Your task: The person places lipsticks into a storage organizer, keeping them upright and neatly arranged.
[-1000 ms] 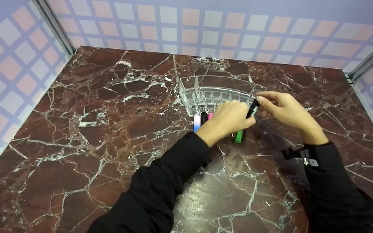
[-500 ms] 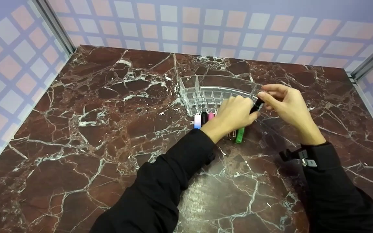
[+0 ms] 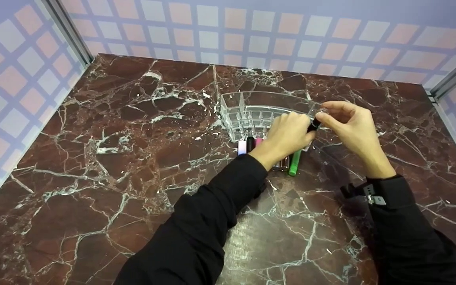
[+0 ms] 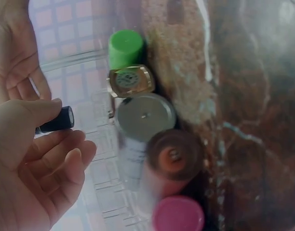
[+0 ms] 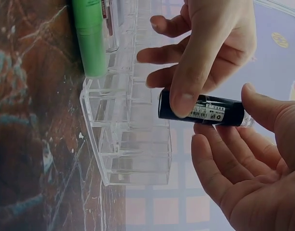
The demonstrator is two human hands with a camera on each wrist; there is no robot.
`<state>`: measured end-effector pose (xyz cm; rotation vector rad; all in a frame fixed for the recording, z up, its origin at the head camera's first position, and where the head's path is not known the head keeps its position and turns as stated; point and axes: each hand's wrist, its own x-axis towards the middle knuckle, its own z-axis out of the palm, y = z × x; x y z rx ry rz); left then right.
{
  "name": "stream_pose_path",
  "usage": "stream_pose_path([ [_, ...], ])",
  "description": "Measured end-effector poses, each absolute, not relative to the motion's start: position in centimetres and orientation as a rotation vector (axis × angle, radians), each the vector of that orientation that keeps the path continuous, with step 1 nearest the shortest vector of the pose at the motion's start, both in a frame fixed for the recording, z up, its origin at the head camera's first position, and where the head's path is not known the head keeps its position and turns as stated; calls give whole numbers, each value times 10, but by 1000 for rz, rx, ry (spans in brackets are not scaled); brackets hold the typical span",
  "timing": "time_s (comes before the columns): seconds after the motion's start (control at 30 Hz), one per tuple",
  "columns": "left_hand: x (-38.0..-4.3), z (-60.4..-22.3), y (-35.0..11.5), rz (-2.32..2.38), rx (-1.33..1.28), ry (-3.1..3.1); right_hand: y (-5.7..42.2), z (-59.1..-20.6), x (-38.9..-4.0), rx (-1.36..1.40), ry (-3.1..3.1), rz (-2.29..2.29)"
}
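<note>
Both hands hold a small black tube with a barcode label, apparently a lipstick (image 5: 212, 109), above the right end of a clear stepped organizer (image 3: 247, 114). My left hand (image 3: 289, 132) pinches one end between thumb and fingers. At the other end, where a short clear tip shows, my right hand (image 3: 354, 128) holds it with the thumb and fingertips. Along the organizer's front stand several cosmetic tubes, partly hidden by the left wrist: a white-blue one (image 3: 242, 147), a black one (image 3: 250, 143), a pink one (image 4: 179, 215) and a green one (image 3: 295, 162).
Beside the green tube are a gold-rimmed square tube (image 4: 132, 81), a silver-ended tube (image 4: 145, 118) and a brownish tube (image 4: 174, 156). The organizer stands on a red-brown marbled table (image 3: 133, 178), with checkered panels (image 3: 196, 35) at the back and sides.
Both hands have shifted slightly up and to the right with the black lipstick, away from the row of tubes. Less of the lipstick shows in the head view, and more of the green tube.
</note>
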<state>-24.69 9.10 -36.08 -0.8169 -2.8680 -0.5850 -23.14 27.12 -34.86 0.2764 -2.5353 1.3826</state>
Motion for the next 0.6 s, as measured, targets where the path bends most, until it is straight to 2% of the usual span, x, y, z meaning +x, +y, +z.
stream_pose_path([
  [0.6,-253,-364,98,-550,-802,-2861,271,-352,-232,268,-2512,1313],
])
